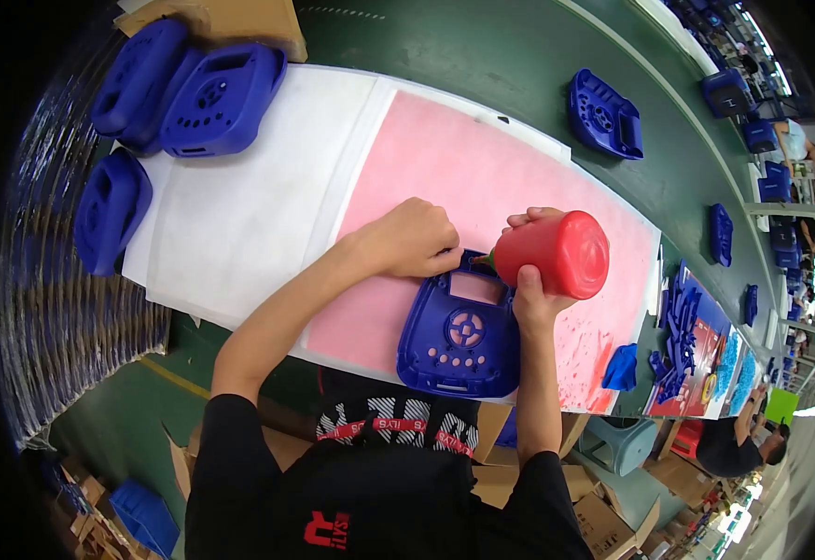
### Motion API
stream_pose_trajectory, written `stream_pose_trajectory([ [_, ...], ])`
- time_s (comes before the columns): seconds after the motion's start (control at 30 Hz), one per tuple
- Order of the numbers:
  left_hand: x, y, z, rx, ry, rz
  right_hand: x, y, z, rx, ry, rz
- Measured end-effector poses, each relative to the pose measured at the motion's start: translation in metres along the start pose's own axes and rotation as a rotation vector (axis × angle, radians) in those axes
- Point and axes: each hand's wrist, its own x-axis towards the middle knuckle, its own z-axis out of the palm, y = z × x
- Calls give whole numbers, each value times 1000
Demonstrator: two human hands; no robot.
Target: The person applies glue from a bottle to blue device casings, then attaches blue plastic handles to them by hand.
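A blue plastic housing (459, 347) with a rectangular opening, a round grille and small holes lies on the pink sheet in front of me. My left hand (415, 239) is closed at its far left corner, fingers curled against the rim. In my right hand (540, 297) is a red squeeze bottle (557, 254), its base turned up toward me. The bottle's dark green nozzle (485, 260) points down and left at the housing's far edge. Where exactly the tip touches is too small to tell.
Several blue housings (225, 98) stand at the far left beside a cardboard box (230, 23). Another housing (605, 114) lies on the green surface (482, 47) beyond. Dark blue parts (678, 327), a blue cloth (620, 368) and a stool (618, 444) are at right. A co-worker (738, 446) sits farther right.
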Motion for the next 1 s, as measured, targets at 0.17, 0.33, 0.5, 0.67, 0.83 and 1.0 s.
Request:
stream_pose_trajectory([
  [0.17,0,-1,2,5,22,6,2,2,2,-4,27,-30],
  [0.33,-1,-4,7,-22,87,34,2,2,3,-4,20,-23],
  [0.5,0,-4,8,-18,82,44,1,5,1,-3,5,-16],
  [0.67,0,-3,6,-18,79,43,-4,11,-4,66,-51,54],
  [0.83,-1,-3,6,-35,83,20,-7,18,-9,1,-176,-54],
  [1.0,-2,-6,7,-35,67,20,-5,17,-6,70,-181,45],
])
